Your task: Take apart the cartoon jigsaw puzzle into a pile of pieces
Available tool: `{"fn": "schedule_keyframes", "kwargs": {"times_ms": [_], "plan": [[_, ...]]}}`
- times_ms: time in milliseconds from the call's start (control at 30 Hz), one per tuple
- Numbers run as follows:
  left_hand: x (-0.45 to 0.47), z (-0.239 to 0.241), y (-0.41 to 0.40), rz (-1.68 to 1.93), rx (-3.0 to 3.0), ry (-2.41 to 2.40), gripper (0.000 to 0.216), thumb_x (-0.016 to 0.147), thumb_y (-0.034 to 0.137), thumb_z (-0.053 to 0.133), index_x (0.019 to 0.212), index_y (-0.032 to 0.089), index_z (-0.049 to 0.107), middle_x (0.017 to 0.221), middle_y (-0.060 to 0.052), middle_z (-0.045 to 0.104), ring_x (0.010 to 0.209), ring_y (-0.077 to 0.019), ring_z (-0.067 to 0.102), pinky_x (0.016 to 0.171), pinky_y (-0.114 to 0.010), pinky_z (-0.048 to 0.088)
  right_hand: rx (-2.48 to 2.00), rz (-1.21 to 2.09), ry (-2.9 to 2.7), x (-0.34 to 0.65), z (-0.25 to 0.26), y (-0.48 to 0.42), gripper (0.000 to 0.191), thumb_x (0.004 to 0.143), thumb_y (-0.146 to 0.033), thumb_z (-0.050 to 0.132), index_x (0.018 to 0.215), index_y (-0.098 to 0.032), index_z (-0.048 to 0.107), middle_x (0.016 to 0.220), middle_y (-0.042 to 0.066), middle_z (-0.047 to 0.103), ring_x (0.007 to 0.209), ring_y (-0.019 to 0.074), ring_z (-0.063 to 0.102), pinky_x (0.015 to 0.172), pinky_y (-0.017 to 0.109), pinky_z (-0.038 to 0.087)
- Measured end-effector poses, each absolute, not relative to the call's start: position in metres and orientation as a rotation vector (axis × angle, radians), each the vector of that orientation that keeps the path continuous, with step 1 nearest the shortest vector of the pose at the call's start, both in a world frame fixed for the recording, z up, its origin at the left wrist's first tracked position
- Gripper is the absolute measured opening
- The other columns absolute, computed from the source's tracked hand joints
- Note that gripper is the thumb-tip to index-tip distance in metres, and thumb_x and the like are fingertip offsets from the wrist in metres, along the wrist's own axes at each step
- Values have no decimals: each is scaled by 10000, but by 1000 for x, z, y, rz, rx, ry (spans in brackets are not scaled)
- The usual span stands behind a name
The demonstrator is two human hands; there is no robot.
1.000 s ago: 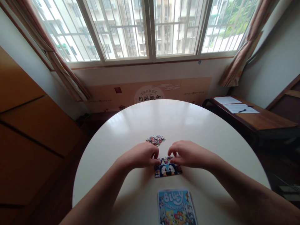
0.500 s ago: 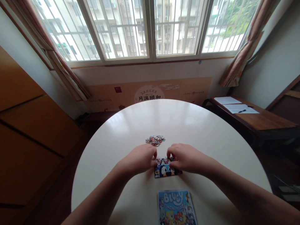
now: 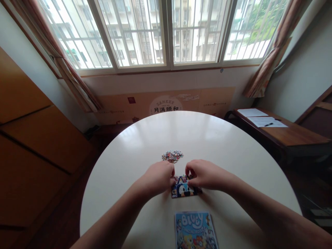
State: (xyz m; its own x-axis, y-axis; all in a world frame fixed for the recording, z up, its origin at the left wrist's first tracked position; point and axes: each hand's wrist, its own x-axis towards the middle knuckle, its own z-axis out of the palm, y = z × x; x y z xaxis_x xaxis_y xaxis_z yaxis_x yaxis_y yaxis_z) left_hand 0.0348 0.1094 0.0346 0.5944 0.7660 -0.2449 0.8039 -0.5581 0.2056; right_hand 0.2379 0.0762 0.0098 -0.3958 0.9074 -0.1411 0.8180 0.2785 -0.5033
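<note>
A partly assembled jigsaw puzzle [image 3: 184, 190] with a blue cartoon dog face lies flat on the white round table [image 3: 124, 145]. At its upper left edge is my left hand [image 3: 162, 175], fingers curled and touching the puzzle. My right hand [image 3: 203, 174] is at its upper right, thumb and fingers bent together over the top edge. Whether a small piece sits in either set of fingertips is hidden. Just beyond my hands lies a pile of loose jigsaw pieces [image 3: 172, 156]. Closer to me is a blue picture sheet [image 3: 195, 230] lettered "BLUEY".
To the right stands a wooden side table [image 3: 301, 133] with white papers [image 3: 267, 121] and a pen [image 3: 269, 124]. A printed cardboard panel [image 3: 137, 103] leans below the barred window [image 3: 194, 34]. An orange-brown cabinet [image 3: 33, 145] is on the left.
Both hands stay at the puzzle's upper edge with hardly any movement. The whole view has shifted very slightly.
</note>
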Motion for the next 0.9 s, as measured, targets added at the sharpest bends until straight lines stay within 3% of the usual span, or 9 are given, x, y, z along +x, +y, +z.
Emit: {"fn": "schedule_keyframes", "kwargs": {"times_ms": [433, 600, 800, 900], "plan": [[34, 36, 110, -142, 2502, 1215, 91, 737, 194, 640, 827, 206, 632, 850, -35, 683, 749, -207, 595, 578, -286, 358, -1558, 752, -2334, 240, 6, 75, 207, 674, -180, 682, 876, -219, 658, 853, 16, 676, 763, 171, 579, 626, 276, 383], [33, 36, 112, -79, 2490, 1179, 120, 749, 173, 638, 859, 209, 671, 889, -37, 709, 809, -221, 627, 631, -289, 399, -1537, 686, -2323, 240, 5, 78, 106, 751, -158, 638, 827, -223, 671, 821, 8, 705, 751, 162, 599, 640, 277, 380], [32, 37, 117, 89, 2470, 1154, 95, 805, 171, 610, 811, 198, 702, 835, -32, 718, 766, -206, 627, 631, -297, 408, -1474, 619, -2220, 244, 4, 82, 254, 811, -169, 642, 1038, -257, 713, 831, -11, 737, 749, 157, 626, 694, 281, 415], [30, 34, 121, 157, 2461, 1130, 88, 819, 184, 617, 806, 199, 702, 843, -25, 722, 756, -194, 622, 641, -297, 413, -1442, 594, -2197, 245, 5, 83, 251, 830, -170, 646, 1043, -260, 745, 853, 2, 742, 770, 161, 639, 719, 286, 441]]}}
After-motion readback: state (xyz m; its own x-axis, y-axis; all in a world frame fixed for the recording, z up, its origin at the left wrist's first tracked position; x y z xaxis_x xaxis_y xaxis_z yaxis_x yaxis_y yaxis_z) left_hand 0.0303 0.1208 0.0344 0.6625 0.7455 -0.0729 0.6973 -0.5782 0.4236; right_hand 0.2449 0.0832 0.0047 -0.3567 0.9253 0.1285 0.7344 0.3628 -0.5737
